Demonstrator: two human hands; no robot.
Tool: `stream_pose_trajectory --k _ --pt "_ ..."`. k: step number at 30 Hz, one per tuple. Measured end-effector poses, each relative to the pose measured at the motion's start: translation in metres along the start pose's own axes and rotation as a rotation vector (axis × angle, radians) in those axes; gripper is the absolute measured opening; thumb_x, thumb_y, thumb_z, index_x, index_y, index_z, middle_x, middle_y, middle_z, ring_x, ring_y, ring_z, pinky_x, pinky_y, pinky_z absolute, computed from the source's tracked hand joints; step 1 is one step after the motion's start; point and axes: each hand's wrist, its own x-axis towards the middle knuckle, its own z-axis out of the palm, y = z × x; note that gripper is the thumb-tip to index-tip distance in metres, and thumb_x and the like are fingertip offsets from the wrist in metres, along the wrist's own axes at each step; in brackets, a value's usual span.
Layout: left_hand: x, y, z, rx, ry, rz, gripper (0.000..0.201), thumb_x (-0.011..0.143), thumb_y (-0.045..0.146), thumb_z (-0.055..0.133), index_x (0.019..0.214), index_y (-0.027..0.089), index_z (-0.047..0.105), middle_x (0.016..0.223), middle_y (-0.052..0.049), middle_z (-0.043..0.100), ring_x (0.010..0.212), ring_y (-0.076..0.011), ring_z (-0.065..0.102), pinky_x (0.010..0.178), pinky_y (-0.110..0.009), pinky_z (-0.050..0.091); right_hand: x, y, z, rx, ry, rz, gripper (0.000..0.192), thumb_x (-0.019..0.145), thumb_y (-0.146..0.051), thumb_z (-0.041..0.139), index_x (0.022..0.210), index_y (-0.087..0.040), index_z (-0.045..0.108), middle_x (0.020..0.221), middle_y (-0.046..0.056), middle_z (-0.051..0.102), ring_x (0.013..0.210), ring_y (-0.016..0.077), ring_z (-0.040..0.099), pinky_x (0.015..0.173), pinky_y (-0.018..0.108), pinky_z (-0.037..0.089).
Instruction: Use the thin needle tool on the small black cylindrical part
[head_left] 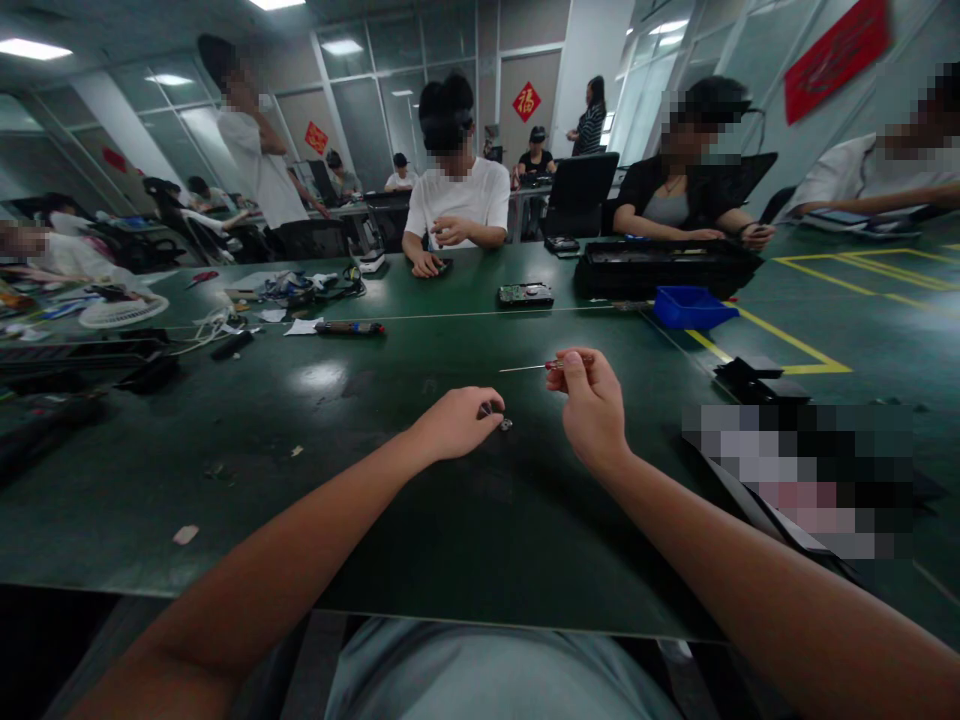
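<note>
My right hand (pixel 596 405) holds the screwdriver (pixel 551 366), shaft pointing left, tip above or beyond the small metal part (pixel 506 424) at my nearer, curled left hand (pixel 459 422); can't tell if pinched.

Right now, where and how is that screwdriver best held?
Probably by the handle, coming from the right, as the right hand does. The screwdriver is held nearly level, with its thin metal shaft pointing left; the handle is thicker, so it should give fingers a firmer grip.
</note>
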Motion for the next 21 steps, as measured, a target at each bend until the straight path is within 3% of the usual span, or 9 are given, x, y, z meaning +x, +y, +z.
stream_pose_trajectory --k 5,11,15,18,21 --pt "0.006 0.006 0.018 0.308 -0.11 0.014 0.033 0.093 0.037 0.057 0.12 0.024 0.07 0.109 -0.011 0.067 0.095 -0.0282 0.065 0.076 -0.038 0.052 0.0 0.0 0.0 0.007 -0.002 0.007 0.021 0.096 -0.043 0.05 0.096 -0.025 0.06 0.084 0.002 0.063 0.076 0.0173 0.06 0.074 0.036 0.05" --pt "0.014 0.003 0.022 0.36 -0.123 0.045 0.027 0.092 0.034 0.057 0.11 0.023 0.075 0.105 -0.012 0.07 0.094 -0.0305 0.066 0.075 -0.041 0.052 0.001 0.001 0.001 0.003 0.0 0.015 0.021 0.095 -0.043 0.051 0.095 -0.024 0.06 0.083 0.002 0.063 0.075 0.0172 0.06 0.073 0.036 0.05" --pt "0.016 -0.005 0.007 0.04 -0.129 -0.03 0.025 0.091 0.035 0.059 0.106 0.023 0.075 0.098 -0.007 0.073 0.085 -0.0236 0.067 0.075 -0.037 0.051 0.001 0.002 0.001 0.006 0.005 0.008 0.02 0.096 -0.042 0.049 0.095 -0.024 0.059 0.083 0.002 0.063 0.074 0.017 0.06 0.073 0.036 0.05" --pt "0.012 -0.016 -0.012 -0.43 -0.111 -0.255 0.024 0.09 0.032 0.06 0.106 0.02 0.073 0.095 -0.006 0.072 0.067 -0.0145 0.06 0.058 -0.029 0.044 0.001 0.001 0.001 0.009 -0.002 0.016 0.02 0.095 -0.041 0.049 0.095 -0.024 0.059 0.083 0.002 0.063 0.074 0.017 0.06 0.073 0.036 0.05" --pt "0.003 -0.032 -0.035 -0.843 -0.001 -0.445 0.022 0.092 0.029 0.057 0.105 0.017 0.069 0.093 -0.005 0.068 0.061 -0.0104 0.052 0.049 -0.026 0.034 0.001 0.0 0.0 0.013 -0.014 0.033 0.02 0.095 -0.042 0.05 0.095 -0.024 0.06 0.084 0.002 0.063 0.075 0.0172 0.06 0.074 0.036 0.051"
